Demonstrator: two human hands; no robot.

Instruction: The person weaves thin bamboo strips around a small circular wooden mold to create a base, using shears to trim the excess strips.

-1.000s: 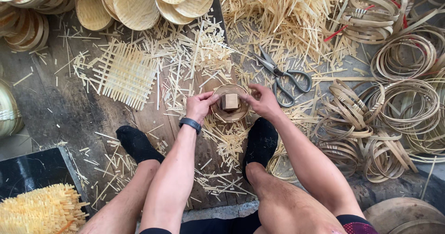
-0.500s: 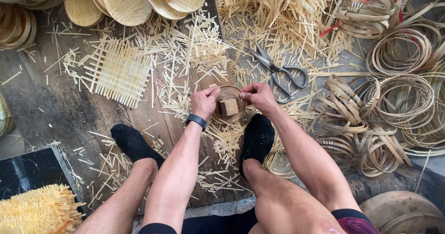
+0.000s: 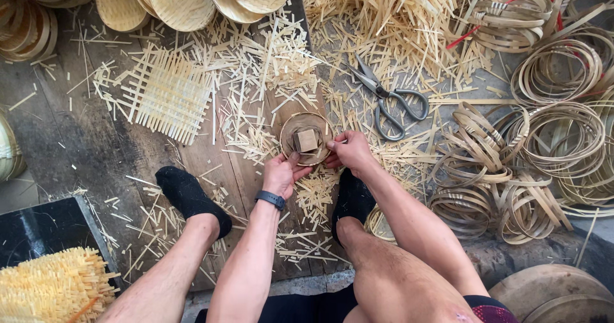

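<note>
Both hands meet at a small round bamboo basket (image 3: 306,137) that sits on the plank floor (image 3: 77,137) just ahead of the person's feet, near the middle of the boards. The left hand (image 3: 280,173) grips the basket's near rim, thumb up against the side, a dark watch (image 3: 270,199) on the wrist. The right hand (image 3: 350,151) pinches the rim on its right side, fingers closed tight on the edge. A small wooden block (image 3: 307,140) rests inside the basket (it looks square from above). Loose bamboo strips (image 3: 256,73) lie scattered all around the basket. A flat woven mat (image 3: 167,96) lies well to the left of it on the boards, and a pair of scissors (image 3: 387,99) lies near, up and to the right. Coiled bamboo hoops (image 3: 556,137) pile along the right edge, finished round trays (image 3: 185,0) are stacked at the far edge, and a bundle of yellow sticks (image 3: 54,288) fills the near left corner.
</note>
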